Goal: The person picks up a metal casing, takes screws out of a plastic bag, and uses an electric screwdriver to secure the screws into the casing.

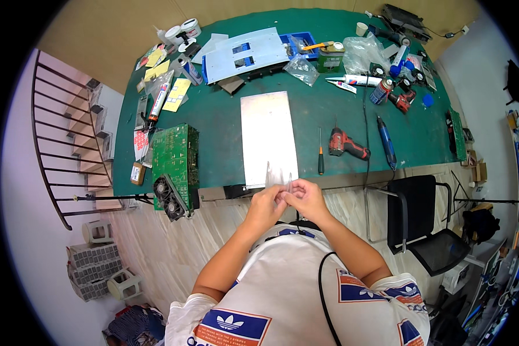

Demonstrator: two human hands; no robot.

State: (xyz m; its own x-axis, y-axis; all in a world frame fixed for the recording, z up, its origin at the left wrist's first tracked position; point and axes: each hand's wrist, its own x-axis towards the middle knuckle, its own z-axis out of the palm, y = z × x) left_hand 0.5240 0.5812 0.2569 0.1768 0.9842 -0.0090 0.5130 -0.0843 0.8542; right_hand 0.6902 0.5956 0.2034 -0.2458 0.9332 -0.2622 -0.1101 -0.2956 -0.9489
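My left hand and my right hand meet close together at the table's near edge. Their closed fingers pinch what looks like a small clear plastic bag, which stands up thin and see-through between them. Just beyond it a flat silvery metal plate lies lengthwise on the green table. To the right of the plate are a screwdriver with a black and orange handle, a red and black cordless drill and a blue pen-shaped electric tool.
A green circuit board assembly with fans stands at the table's left edge. Farther back lie a large grey metal panel, a blue bin, a green can, tubes and clear bags. A black chair stands at the right.
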